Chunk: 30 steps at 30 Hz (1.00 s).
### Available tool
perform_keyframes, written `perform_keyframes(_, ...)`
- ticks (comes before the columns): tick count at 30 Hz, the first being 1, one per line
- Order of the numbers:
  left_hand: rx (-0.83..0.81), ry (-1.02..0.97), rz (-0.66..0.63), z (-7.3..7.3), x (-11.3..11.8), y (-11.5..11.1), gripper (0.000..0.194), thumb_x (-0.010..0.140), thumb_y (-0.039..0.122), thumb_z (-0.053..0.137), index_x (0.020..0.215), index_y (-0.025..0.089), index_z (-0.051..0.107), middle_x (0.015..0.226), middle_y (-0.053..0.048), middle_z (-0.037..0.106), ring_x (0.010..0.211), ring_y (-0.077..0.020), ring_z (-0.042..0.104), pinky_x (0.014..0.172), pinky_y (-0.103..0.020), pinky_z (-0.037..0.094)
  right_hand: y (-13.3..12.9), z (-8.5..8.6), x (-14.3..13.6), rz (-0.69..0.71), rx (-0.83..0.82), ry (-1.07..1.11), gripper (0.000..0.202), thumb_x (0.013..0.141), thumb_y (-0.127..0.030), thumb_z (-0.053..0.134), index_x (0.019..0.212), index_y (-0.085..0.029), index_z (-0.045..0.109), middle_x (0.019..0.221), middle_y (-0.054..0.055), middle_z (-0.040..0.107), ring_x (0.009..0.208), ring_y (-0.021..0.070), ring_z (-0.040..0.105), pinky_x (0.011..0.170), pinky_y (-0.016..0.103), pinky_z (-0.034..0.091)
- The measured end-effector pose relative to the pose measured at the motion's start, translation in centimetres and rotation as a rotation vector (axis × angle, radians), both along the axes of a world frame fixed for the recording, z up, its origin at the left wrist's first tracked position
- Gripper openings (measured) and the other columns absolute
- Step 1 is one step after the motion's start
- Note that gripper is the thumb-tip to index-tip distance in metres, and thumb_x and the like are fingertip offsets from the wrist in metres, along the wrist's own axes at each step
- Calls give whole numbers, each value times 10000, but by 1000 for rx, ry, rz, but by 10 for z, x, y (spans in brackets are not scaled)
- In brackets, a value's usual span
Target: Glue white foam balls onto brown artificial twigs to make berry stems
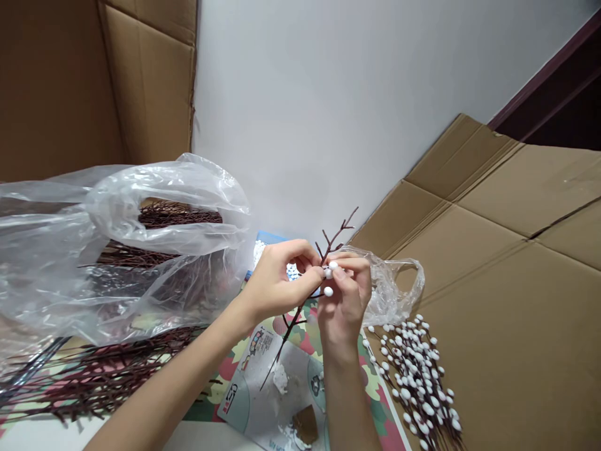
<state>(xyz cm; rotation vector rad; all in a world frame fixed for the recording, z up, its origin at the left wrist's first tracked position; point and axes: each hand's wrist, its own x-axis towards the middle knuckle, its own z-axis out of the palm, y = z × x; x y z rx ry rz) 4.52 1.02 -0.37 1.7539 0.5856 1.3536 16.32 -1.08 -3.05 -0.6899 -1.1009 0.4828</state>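
Note:
A dark brown twig (289,328) with short side shoots slants up through both hands. My left hand (282,275) is closed on its middle, thumb and forefinger pinched together. My right hand (345,291) pinches a white bud (333,266) against the twig, with another white bud beside it. A further white bud (328,291) sits on a side shoot just below. Under the hands lies a grey-blue printed sheet (253,376) with white residue and a brown piece (305,425) on it. Behind my left hand, a blue-edged packet (271,237) of white buds is partly hidden.
Bare twigs (113,376) lie at the left, below a large clear plastic bag (51,250) holding more twigs. A smaller clear bag (392,291) is behind my right hand. Finished-looking white-budded stems (417,376) lie at the right, beside cardboard (507,313).

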Motion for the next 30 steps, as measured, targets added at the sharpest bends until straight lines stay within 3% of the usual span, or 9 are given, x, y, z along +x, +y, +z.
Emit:
perform_keyframes(12, 269, 82, 252, -9, 7, -5, 123, 746, 87, 516, 662, 175, 531, 634, 18, 554, 598, -112, 498, 593, -248, 400, 1, -7, 4, -139, 55, -153, 103, 784, -150, 567, 718, -223, 598, 837, -10, 528, 791, 133, 546, 702, 296, 464)
perform_keyframes(25, 285, 120, 267, -11, 11, -9, 118, 767, 91, 507, 695, 171, 555, 652, 11, 559, 626, -126, 507, 616, -266, 397, 1, -7, 0, -174, 78, -114, 147, 767, -112, 557, 667, -218, 575, 803, -20, 535, 749, 130, 515, 677, 281, 411)
perform_keyframes(30, 252, 111, 191, -8, 6, -4, 105, 754, 102, 523, 684, 168, 564, 661, 11, 584, 634, -121, 522, 629, -261, 413, 3, -6, 3, -154, 77, -140, 119, 777, -134, 582, 701, -222, 611, 810, -21, 534, 794, 136, 537, 706, 286, 420)
